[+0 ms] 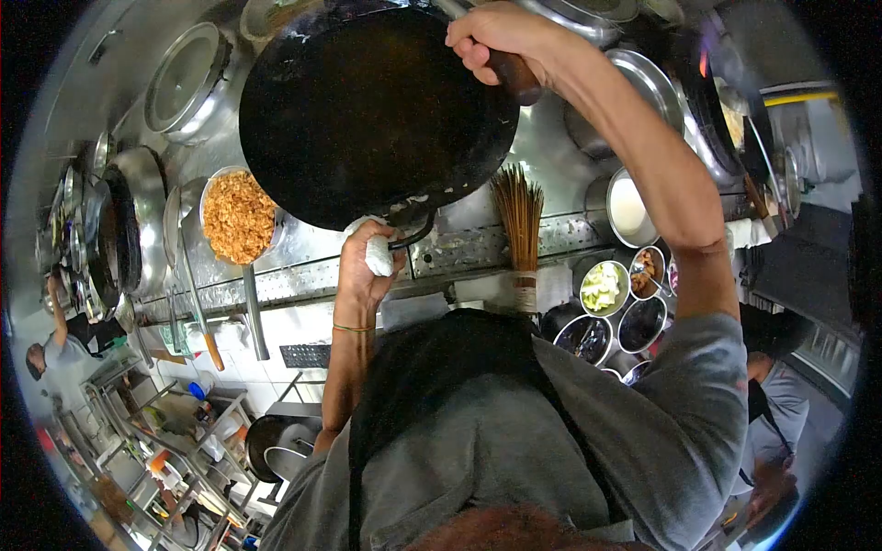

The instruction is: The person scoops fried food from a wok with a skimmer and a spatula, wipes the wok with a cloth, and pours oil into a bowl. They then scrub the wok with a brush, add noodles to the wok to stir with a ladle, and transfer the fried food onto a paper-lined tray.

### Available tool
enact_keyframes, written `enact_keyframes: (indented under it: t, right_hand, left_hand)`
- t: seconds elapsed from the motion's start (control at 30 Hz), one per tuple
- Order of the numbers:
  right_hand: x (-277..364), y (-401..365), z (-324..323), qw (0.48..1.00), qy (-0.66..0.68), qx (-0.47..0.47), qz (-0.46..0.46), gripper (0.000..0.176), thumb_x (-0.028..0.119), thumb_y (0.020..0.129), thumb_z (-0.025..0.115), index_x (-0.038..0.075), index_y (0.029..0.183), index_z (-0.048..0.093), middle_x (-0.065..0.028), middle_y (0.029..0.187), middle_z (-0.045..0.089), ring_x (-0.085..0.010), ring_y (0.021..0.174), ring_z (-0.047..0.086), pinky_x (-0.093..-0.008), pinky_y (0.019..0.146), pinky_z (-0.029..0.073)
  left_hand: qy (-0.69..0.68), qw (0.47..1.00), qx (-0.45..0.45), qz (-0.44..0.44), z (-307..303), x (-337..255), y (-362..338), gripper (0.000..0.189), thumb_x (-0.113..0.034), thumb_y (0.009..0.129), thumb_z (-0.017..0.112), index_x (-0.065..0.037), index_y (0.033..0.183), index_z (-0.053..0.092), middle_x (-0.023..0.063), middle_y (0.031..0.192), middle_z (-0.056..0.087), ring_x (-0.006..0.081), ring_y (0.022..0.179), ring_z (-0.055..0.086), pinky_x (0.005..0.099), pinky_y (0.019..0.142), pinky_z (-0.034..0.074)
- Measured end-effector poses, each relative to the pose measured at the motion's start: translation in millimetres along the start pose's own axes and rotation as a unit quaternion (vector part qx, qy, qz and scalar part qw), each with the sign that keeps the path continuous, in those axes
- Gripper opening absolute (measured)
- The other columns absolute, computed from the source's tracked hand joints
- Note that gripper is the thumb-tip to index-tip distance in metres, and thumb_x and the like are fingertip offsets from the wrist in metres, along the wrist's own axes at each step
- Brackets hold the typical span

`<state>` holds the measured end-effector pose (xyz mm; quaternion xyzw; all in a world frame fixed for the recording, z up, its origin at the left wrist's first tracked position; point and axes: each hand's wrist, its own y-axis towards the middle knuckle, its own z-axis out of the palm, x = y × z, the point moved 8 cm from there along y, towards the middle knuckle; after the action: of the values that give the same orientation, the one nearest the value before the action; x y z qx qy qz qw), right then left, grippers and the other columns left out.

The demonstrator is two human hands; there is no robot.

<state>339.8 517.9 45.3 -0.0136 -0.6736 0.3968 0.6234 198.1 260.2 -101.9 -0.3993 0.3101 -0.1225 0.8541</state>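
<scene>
A large black wok (377, 119) fills the upper middle of the view, its dark inside bare of any food I can make out. My left hand (367, 262) is closed round its curved handle (418, 234), with a folded white cloth (378, 255) in the grip. At the far rim, my right hand (496, 41) is wrapped round the brown wooden handle (514, 78) of a metal-shafted cooking utensil. The working end of that utensil is out of sight. Beside the wok, on the right, stands a bamboo wok brush (519, 225).
On the left, a long-handled pan (253, 308) holds reddish-orange grainy food (239, 216), next to a wooden-handled ladle (197, 303). Small bowls at the right hold chopped green vegetables (602, 287) and brown pieces (646, 273). Other people (781, 413) stand at both sides.
</scene>
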Motion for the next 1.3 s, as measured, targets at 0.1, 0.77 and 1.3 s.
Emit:
enact_keyframes:
  t: [0.1,0.77,1.3]
  right_hand:
    - [6,-4,-13,1.000,0.010,-0.028,0.009,0.012,0.008,0.090,0.048,-0.004,0.089,0.052,-0.0055,0.058,0.048,-0.0168,0.044,0.046,-0.0330,0.038,0.041]
    - [71,-53,-125,0.988,-0.067,-0.082,-0.117,0.012,0.008,0.089,0.045,0.000,0.082,0.051,-0.0054,0.055,0.050,-0.0180,0.044,0.050,-0.0334,0.039,0.042]
    - [70,-53,-225,0.980,0.026,-0.134,-0.144,0.013,0.003,0.085,0.046,0.000,0.074,0.052,-0.0071,0.051,0.047,-0.0191,0.040,0.047,-0.0340,0.036,0.040]
  left_hand:
    - [0.015,1.000,-0.004,0.027,12,-4,-2,0.008,-0.011,0.076,0.056,-0.010,0.074,0.048,0.0064,0.067,0.052,0.0159,0.051,0.048,0.0220,0.039,0.035]
    - [-0.006,0.988,0.152,0.007,158,-2,16,0.010,-0.008,0.076,0.058,-0.005,0.070,0.051,0.0109,0.067,0.054,0.0202,0.050,0.051,0.0260,0.037,0.034]
    - [0.074,0.986,0.150,0.014,243,19,74,0.009,-0.011,0.077,0.059,-0.008,0.077,0.051,0.0066,0.071,0.047,0.0189,0.052,0.046,0.0259,0.038,0.029]
